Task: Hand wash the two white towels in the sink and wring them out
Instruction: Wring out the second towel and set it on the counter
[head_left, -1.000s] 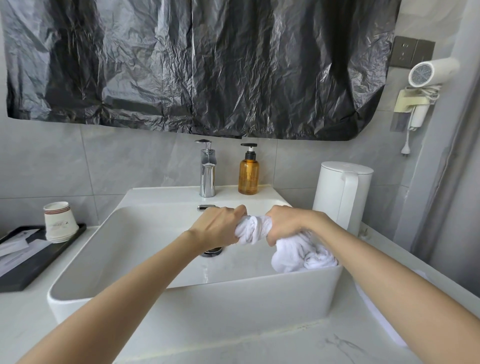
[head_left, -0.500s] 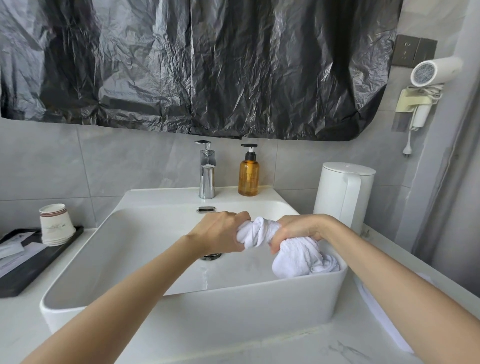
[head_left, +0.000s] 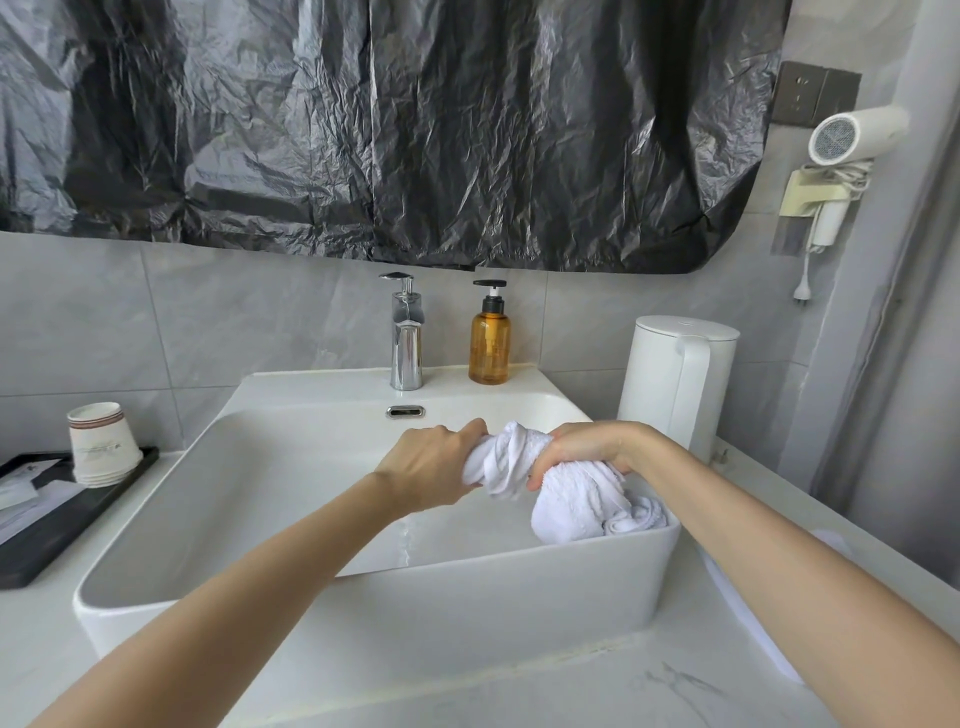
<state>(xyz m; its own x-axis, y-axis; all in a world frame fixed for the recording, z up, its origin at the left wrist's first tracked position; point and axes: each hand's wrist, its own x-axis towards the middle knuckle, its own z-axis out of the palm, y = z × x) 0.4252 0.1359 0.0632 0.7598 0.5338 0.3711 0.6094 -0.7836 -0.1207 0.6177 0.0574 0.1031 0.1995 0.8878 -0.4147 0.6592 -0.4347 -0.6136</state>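
A twisted white towel (head_left: 511, 457) is held over the right part of the white rectangular sink (head_left: 363, 587). My left hand (head_left: 428, 467) grips its left end. My right hand (head_left: 582, 449) grips it a little further right, knuckles up. The rest of the towel hangs below my right hand in a bunch (head_left: 582, 506) that rests against the sink's right wall. A thin trickle of water runs down the sink's near inner wall below my left hand. A second white cloth (head_left: 737, 597) lies flat on the counter to the right of the sink, partly hidden by my right forearm.
A chrome tap (head_left: 406, 338) and an amber pump bottle (head_left: 489, 340) stand at the back of the sink. A white kettle (head_left: 675, 384) stands at the right. Stacked paper cups (head_left: 101, 441) sit on a black tray (head_left: 67, 514) at the left. A hair dryer (head_left: 852, 135) hangs on the right wall.
Both hands have kept their grip on the towel and twisted it tighter. The towel's middle section between the hands has grown a little longer and more wound.
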